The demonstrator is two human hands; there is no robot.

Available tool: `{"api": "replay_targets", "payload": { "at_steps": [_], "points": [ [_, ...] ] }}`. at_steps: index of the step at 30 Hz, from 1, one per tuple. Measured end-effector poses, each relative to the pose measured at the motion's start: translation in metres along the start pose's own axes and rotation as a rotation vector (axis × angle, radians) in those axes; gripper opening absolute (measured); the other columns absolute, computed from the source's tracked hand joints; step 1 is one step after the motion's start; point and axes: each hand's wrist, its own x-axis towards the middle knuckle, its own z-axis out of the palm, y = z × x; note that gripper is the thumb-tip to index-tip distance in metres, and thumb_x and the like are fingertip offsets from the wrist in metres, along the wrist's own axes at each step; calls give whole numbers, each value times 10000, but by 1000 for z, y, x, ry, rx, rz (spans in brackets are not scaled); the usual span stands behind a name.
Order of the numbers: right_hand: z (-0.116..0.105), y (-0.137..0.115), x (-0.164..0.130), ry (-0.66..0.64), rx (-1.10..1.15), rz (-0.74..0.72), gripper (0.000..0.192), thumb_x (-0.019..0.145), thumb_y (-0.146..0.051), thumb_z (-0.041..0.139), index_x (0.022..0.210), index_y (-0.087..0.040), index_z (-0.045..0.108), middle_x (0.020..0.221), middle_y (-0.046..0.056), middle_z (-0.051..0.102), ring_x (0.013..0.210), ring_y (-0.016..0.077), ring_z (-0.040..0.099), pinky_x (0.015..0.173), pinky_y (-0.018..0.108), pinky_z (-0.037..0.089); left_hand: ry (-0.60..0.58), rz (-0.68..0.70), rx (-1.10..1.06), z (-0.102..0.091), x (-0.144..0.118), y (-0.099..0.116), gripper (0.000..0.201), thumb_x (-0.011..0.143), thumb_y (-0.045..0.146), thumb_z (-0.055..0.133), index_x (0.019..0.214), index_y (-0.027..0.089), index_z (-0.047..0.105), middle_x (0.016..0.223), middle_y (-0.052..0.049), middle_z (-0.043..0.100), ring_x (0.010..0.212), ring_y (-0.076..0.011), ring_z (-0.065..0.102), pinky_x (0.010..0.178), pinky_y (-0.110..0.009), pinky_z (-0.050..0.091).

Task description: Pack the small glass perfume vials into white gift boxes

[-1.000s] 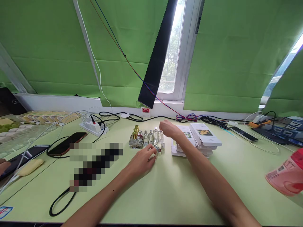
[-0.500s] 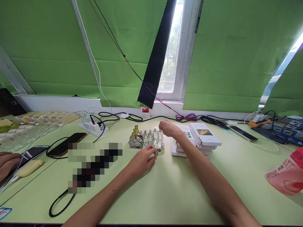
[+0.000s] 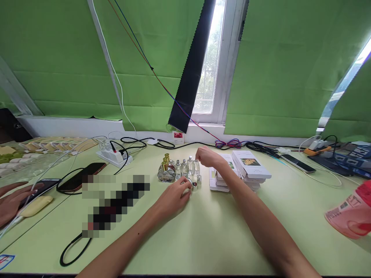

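My left hand [image 3: 175, 193] lies low over the table, fingers closed around a small silver cap [image 3: 194, 185] whose round opening shows. Just beyond it stand several clear glass perfume bottles [image 3: 184, 166] with silver tops. My right hand [image 3: 208, 156] reaches across from the right, its fingers curled at the top of the rightmost glass perfume bottle [image 3: 196, 168]; the fingertips are partly hidden. To the left of that row sit several rounder perfume bottles with gold tops [image 3: 166, 173]. White boxes [image 3: 251, 165] with plant pictures are stacked beside my right forearm.
Another person's hand [image 3: 13, 204] rests by a phone [image 3: 43, 187] at far left. A second phone [image 3: 82, 176], a power strip [image 3: 114, 155] and a blurred dark object [image 3: 116, 204] lie left. Cables run along the wall. A pink container [image 3: 349, 214] stands right.
My right hand has shifted very slightly to the right at the bottle top. My left hand stays put. At far left the other person's fingers have spread out over the phone.
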Motion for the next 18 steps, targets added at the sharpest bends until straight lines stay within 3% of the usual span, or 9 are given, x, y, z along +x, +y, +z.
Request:
{"api": "replay_targets", "payload": {
  "at_steps": [5, 12, 18],
  "points": [
    [1, -4, 0, -7, -6, 42, 286, 743, 95, 531, 771, -109, 730, 716, 78, 604, 679, 162, 442, 626, 295, 278, -4, 7, -3, 0, 0, -1, 164, 959, 234, 455, 934, 219, 616, 1049, -51, 599, 783, -171, 603, 708, -303, 449],
    [5, -6, 1, -6, 26, 92, 352, 815, 93, 511, 1040, -95, 708, 994, 124, 685, 846, 177, 560, 686, 257, 368, -7, -7, 0, 1, 0, -1, 159, 952, 242, 461, 933, 226, 618, 1047, -44, 608, 700, -152, 579, 658, -295, 433],
    [3, -8, 1, -8, 17, 85, 349, 804, 101, 510, 990, -107, 718, 985, 134, 681, 902, 200, 567, 701, 265, 373, 6, -13, -10, 1, 0, -2, 159, 951, 236, 467, 923, 224, 623, 1041, -46, 612, 688, -148, 578, 651, -296, 427]
  ]
}}
